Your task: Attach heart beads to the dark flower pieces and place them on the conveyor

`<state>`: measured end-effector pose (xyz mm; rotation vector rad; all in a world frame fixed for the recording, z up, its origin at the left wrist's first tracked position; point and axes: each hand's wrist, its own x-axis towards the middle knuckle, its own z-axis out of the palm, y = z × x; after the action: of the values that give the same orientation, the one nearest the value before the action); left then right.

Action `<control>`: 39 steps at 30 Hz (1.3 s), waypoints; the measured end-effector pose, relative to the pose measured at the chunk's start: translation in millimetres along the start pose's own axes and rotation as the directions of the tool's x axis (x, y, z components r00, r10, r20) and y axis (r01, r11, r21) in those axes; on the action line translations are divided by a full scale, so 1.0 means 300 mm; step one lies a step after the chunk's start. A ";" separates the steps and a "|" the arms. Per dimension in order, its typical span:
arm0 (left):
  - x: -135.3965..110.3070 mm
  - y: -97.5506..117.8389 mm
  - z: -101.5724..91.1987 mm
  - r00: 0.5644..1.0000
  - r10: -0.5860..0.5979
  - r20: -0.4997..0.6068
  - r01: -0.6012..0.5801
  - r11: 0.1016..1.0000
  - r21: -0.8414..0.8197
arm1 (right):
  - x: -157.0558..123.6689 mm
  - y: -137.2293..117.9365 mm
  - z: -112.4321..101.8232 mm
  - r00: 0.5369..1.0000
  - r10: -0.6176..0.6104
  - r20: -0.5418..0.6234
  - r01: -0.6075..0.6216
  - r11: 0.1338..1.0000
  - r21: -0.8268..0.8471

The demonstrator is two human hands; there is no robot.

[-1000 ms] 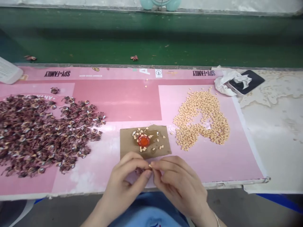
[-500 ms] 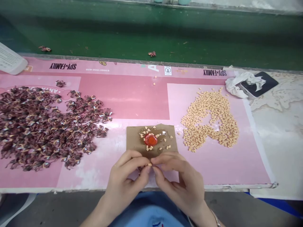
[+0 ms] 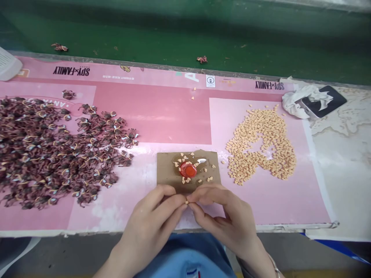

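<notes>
My left hand (image 3: 158, 220) and my right hand (image 3: 224, 216) meet fingertip to fingertip at the table's front edge. Both are closed in a pinch around a tiny tan piece (image 3: 186, 202). Under my left fingers a small dark maroon part showed half a second ago; now the fingers hide it. Just beyond my hands lies a brown cardboard sheet (image 3: 166, 183). On it sit a round red cap-like dish (image 3: 188, 170), a wet glossy puddle (image 3: 202, 161) and several loose tan pieces (image 3: 209, 179).
A broad heap of dark maroon figure parts (image 3: 58, 154) covers the left side. Tan pieces (image 3: 243, 162) are spread on the right. Farther back lie crumpled tissue (image 3: 292, 104), a black-topped box (image 3: 326, 102) and a white container (image 3: 8, 65). A green channel (image 3: 145, 42) runs behind.
The view has shifted slightly. My fingertips have drawn closer together around the tan piece, and the maroon part under my left fingers is no longer visible.
</notes>
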<state>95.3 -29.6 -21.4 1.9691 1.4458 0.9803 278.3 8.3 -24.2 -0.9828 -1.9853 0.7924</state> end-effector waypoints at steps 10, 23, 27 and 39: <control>-0.009 -0.021 0.000 0.992 -0.125 -0.033 0.122 0.987 -0.100 | 0.010 0.014 0.003 0.990 -0.002 -0.138 -0.011 0.995 -0.094; -0.033 -0.065 -0.024 0.994 -0.106 -0.007 0.105 0.991 -0.082 | 0.013 0.064 0.014 0.976 0.099 -0.193 -0.143 0.963 -0.228; -0.050 -0.075 -0.027 0.991 -0.132 -0.017 0.130 0.989 -0.070 | 0.005 0.068 0.014 0.975 0.114 -0.191 -0.155 0.963 -0.218; -0.068 -0.076 -0.015 0.973 -0.230 -0.034 0.215 0.946 -0.244 | 0.023 0.028 -0.013 0.988 0.045 -0.151 -0.079 0.971 -0.226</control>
<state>74.8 -42.1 -40.8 1.5785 1.4698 1.0656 281.8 19.1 -26.2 -1.2082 -1.9581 0.5130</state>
